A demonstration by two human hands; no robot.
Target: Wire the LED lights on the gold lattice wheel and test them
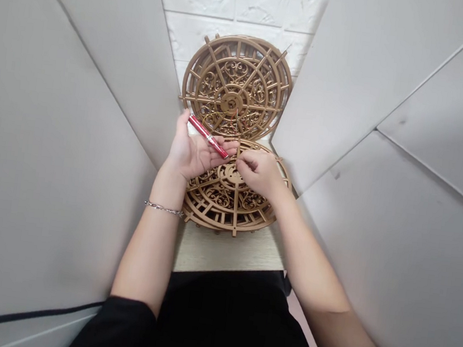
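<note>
Here's the left hand, palm turned up and fingers loosely spread, with a slim red pen-like tool slanting from the thumb tip across the fingers! Close by sits the right hand, fingers curled in and thumb pressed to forefinger; whether anything thin is caught in that pinch, nobody can tell from here. The two hands are near each other but apart, right over the front stack of gold openwork discs on the pale counter.

The tool looks light, stiff and glossy, so likely a touch slippery; best taken mid-barrel between thumb and two fingers. Those discs? Probably rigid, each one light, yet the slender scrollwork looks easy to snap. The safe hold is surely the thick outer rim, both sides at once, clear of the stubs jutting past it. And behind, the back stack, with fine coloured strands across its near side: soft, snag-prone stuff, by the look of it, calling for fingertips only!
</note>
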